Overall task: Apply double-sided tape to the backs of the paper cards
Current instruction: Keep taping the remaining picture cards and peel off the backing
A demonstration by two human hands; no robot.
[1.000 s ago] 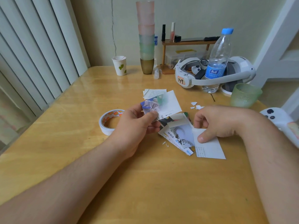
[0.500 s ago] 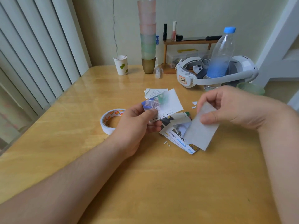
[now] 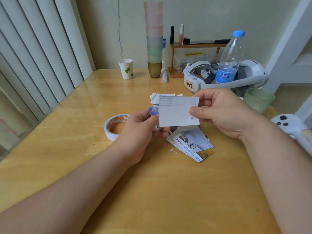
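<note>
My right hand (image 3: 221, 114) pinches a white paper card (image 3: 177, 111) by its right edge, pale back towards me, held above the table. Behind that card, my left hand (image 3: 141, 130) grips a printed card with a blue picture (image 3: 153, 110); only its left corner shows. A fan of several printed cards (image 3: 192, 143) lies on the wooden table (image 3: 152, 191) under both hands. The roll of double-sided tape (image 3: 114, 126) lies flat just left of my left hand.
More small paper pieces (image 3: 156, 97) lie beyond the hands. At the back stand a paper cup (image 3: 126, 69), a tall stack of plastic cups (image 3: 154, 39), a water bottle (image 3: 230, 58), a white headset (image 3: 224, 78) and a green glass (image 3: 257, 99). A white controller (image 3: 290, 124) lies far right.
My right hand lifted the white card off the table and swung it left and up, in front of the card in my left hand. The left hand stayed put.
</note>
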